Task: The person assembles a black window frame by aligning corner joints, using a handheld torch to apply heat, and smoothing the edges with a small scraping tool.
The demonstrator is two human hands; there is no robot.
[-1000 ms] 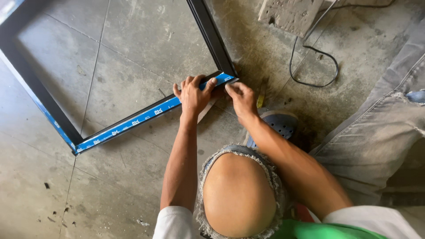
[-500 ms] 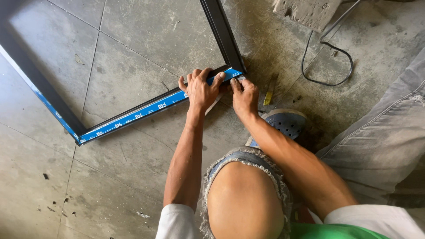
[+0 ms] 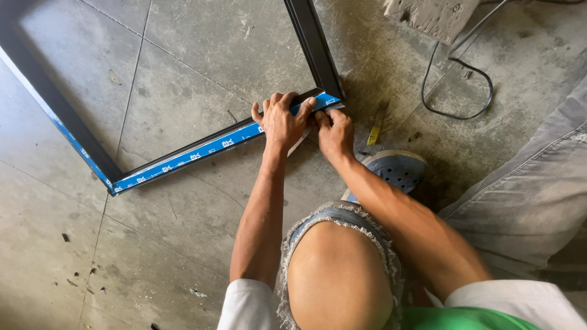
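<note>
2 hands meet at the frame (image 3: 183, 157) corner; left hand (image 3: 282, 122) grips the bar running toward 8 o'clock; right hand (image 3: 335, 131) pinches its end.

Both forearms are left bare; short white sleeves are seen at the upper arms, ending above the elbows. The left hand (image 3: 282, 122) and right hand (image 3: 335, 133) are ungloved, no rings or watch visible. A green garment is visible at the bottom edge between the sleeves, denim shorts with a frayed, ragged hem are worn above one bare knee, and a blue-grey perforated clog-type shoe (image 3: 394, 171) is worn on one foot.
</note>
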